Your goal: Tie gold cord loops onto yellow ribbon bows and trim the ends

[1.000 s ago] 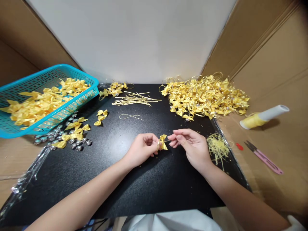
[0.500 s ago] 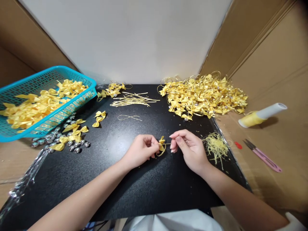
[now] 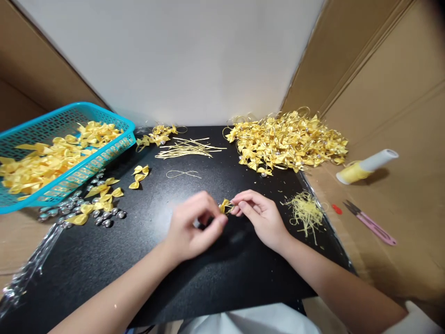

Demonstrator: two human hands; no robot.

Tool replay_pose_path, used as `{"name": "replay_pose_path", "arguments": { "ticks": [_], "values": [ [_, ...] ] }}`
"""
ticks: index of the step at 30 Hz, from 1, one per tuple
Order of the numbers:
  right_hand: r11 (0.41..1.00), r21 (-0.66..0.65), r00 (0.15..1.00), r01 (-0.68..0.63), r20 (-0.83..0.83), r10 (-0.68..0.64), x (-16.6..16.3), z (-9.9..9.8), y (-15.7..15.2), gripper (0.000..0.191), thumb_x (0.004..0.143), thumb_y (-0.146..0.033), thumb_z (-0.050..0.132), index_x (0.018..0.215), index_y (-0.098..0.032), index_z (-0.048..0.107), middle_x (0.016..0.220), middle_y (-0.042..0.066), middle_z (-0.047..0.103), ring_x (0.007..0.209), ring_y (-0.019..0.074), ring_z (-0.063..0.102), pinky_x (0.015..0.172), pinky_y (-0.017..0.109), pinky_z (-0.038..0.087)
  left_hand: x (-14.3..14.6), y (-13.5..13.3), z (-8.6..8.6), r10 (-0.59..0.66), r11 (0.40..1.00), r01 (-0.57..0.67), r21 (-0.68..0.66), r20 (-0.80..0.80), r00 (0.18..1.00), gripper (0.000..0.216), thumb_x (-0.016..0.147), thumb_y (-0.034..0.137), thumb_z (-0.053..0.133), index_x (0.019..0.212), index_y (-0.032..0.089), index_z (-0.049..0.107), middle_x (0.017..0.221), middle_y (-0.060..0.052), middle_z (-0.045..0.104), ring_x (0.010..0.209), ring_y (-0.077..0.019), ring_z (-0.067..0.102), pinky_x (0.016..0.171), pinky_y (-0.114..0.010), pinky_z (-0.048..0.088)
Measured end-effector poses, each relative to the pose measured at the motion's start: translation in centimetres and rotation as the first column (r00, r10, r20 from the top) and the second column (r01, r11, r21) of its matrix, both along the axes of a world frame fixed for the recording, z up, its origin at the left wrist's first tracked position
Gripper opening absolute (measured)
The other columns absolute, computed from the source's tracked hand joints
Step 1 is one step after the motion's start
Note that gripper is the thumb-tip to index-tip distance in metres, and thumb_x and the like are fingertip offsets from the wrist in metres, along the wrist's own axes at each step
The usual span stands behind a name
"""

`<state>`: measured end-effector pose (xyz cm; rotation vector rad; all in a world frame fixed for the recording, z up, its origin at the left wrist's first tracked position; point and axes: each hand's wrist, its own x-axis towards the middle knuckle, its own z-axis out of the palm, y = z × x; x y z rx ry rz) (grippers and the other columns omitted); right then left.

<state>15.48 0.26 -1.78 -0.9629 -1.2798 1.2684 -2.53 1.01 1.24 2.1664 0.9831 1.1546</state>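
Observation:
In the middle of the black tabletop [image 3: 149, 260], my right hand [image 3: 259, 215] pinches a small yellow ribbon bow [image 3: 225, 205] by its right side, where a thin cord shows. My left hand [image 3: 194, 225] is curled just left of the bow, its thumb and fingertips close together. It is smeared by motion, so whether it grips part of the bow or cord cannot be made out. Beyond the hands lies a single crossed loop of thin cord [image 3: 183, 174]. Loose yellow bows [image 3: 139, 176] rest farther left.
At left stands a turquoise basket [image 3: 83, 163] of bows, with silver jingle bells [image 3: 107, 222] beside it. Cut cords [image 3: 191, 149] lie at the back. A heap of bows with loops [image 3: 288, 141], cord scraps [image 3: 306, 211], pink thread snips [image 3: 377, 228] and a wrapped tube [image 3: 377, 161] are at right.
My right hand has moved in to the bow and now pinches it. My left hand has shifted left and rotated, no longer clearly pinching the bow. The view has shifted slightly.

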Motion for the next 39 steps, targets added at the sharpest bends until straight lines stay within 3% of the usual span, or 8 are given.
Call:
{"name": "replay_pose_path", "arguments": {
  "ticks": [2, 3, 13, 20, 25, 33, 36, 39],
  "values": [
    [1.0, 0.029, 1.0, 0.006, -0.012, -0.006, 0.0, -0.1, 0.2, 0.02, 0.087, -0.038, 0.063, 0.086, -0.02, 0.071, 0.094, 0.004, 0.065, 0.067, 0.0095, 0.065, 0.064, 0.026, 0.058, 0.3, -0.6, -0.3, -0.243, 0.964, 0.255, 0.079, -0.136, 0.96, 0.004, 0.083, 0.017, 0.062, 0.085, 0.019, 0.065, 0.077, -0.004, 0.07, 0.069, -0.0132, 0.065, 0.064, -0.022, 0.051],
    [0.999, 0.035, 1.0, 0.015, -0.016, -0.014, 0.0, -0.1, 0.2, 0.021, 0.087, -0.039, 0.063, 0.085, -0.02, 0.072, 0.094, 0.003, 0.063, 0.065, 0.0087, 0.064, 0.062, 0.025, 0.057, 0.5, -0.8, -0.7, -0.271, 0.953, 0.292, 0.085, -0.201, 0.941, 0.009, 0.085, 0.017, 0.06, 0.092, 0.019, 0.066, 0.084, -0.005, 0.072, 0.076, -0.0142, 0.067, 0.068, -0.023, 0.052],
    [0.995, -0.084, 0.996, 0.046, -0.067, -0.052, 0.1, 0.0, 0.4, 0.016, 0.081, -0.035, 0.07, 0.084, -0.021, 0.073, 0.076, 0.0, 0.065, 0.057, 0.0082, 0.058, 0.057, 0.023, 0.052, 1.0, 0.2, -2.1, 0.058, 0.994, -0.077, -0.082, -0.213, 0.975, 0.016, 0.086, 0.017, 0.059, 0.102, 0.017, 0.06, 0.093, -0.005, 0.068, 0.062, -0.0098, 0.056, 0.06, -0.022, 0.048],
    [0.992, -0.118, 0.991, 0.04, -0.125, -0.055, 0.0, 0.1, 0.6, 0.016, 0.078, -0.035, 0.073, 0.084, -0.021, 0.074, 0.065, -0.001, 0.068, 0.052, 0.0091, 0.057, 0.055, 0.025, 0.053, 1.4, 0.6, -1.9, -0.05, 0.959, 0.016, -0.283, -0.115, 0.992, 0.014, 0.089, 0.022, 0.058, 0.087, 0.017, 0.071, 0.083, -0.005, 0.073, 0.065, -0.0115, 0.059, 0.063, -0.023, 0.045],
    [0.989, -0.116, 0.985, 0.093, -0.134, -0.108, 0.3, 0.0, 1.0, 0.016, 0.077, -0.034, 0.073, 0.084, -0.02, 0.074, 0.074, 0.001, 0.072, 0.05, 0.0081, 0.057, 0.052, 0.024, 0.052, 1.2, 1.0, -2.1, -0.121, 0.872, 0.073, -0.484, -0.069, 0.99, 0.019, 0.087, 0.029, 0.061, 0.078, 0.015, 0.072, 0.069, -0.002, 0.07, 0.053, -0.0092, 0.049, 0.051, -0.021, 0.036],
    [0.979, -0.066, 0.975, 0.191, -0.103, -0.197, 0.8, -0.5, 1.4, 0.014, 0.079, -0.033, 0.071, 0.084, -0.02, 0.073, 0.07, 0.0, 0.069, 0.046, 0.007, 0.054, 0.047, 0.022, 0.048, 0.8, 1.1, -2.1, -0.142, 0.708, 0.184, -0.682, 0.118, 0.983, 0.016, 0.079, 0.029, 0.07, 0.077, 0.013, 0.074, 0.074, -0.005, 0.072, 0.065, -0.0124, 0.061, 0.058, -0.021, 0.045],
    [0.979, 0.071, 0.981, 0.191, 0.028, -0.194, 0.8, -0.4, 1.1, 0.01, 0.083, -0.026, 0.066, 0.084, -0.02, 0.074, 0.075, 0.001, 0.069, 0.048, 0.0072, 0.055, 0.048, 0.022, 0.048, 0.8, 1.1, -2.3, -0.057, 0.603, 0.274, -0.749, 0.301, 0.952, 0.014, 0.073, 0.028, 0.076, 0.073, 0.015, 0.073, 0.069, -0.003, 0.071, 0.061, -0.0106, 0.06, 0.058, -0.02, 0.046],
    [0.94, 0.325, 0.968, 0.103, 0.186, -0.17, 0.8, -0.1, 0.6, 0.013, 0.086, -0.017, 0.063, 0.087, -0.021, 0.075, 0.081, 0.003, 0.07, 0.058, 0.0098, 0.061, 0.055, 0.024, 0.051, 1.0, 1.0, -2.8, 0.104, 0.585, 0.33, -0.741, 0.472, 0.876, 0.013, 0.071, 0.029, 0.079, 0.077, 0.019, 0.075, 0.07, 0.0, 0.071, 0.062, -0.0093, 0.061, 0.061, -0.019, 0.047]
  ]
}}
